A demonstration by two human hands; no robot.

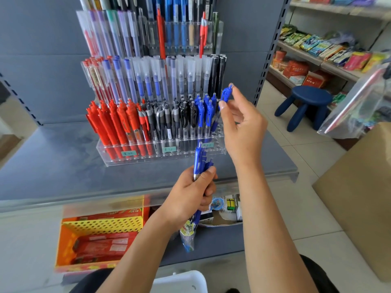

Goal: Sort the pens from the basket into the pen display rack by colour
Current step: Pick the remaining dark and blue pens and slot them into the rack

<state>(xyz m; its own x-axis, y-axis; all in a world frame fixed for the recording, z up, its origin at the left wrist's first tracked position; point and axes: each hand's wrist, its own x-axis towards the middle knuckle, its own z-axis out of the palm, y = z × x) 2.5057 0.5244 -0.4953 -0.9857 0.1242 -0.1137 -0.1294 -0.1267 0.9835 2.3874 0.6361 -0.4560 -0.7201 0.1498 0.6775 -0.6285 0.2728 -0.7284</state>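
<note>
A clear acrylic pen display rack stands on the grey shelf, with red pens at the left of its bottom row, black and grey pens in the middle and blue pens at the right. My right hand pinches a single blue pen by its upper end, just right of the blue group, over the rack's right end. Below the rack, my left hand grips a bundle of blue pens upright. A white basket rim shows at the bottom edge.
The grey shelf has a front lip. Beneath it sit a yellow perforated basket with red packets and small toy boxes. A cardboard box stands at the right, a blue stool behind it, and snack shelves beyond.
</note>
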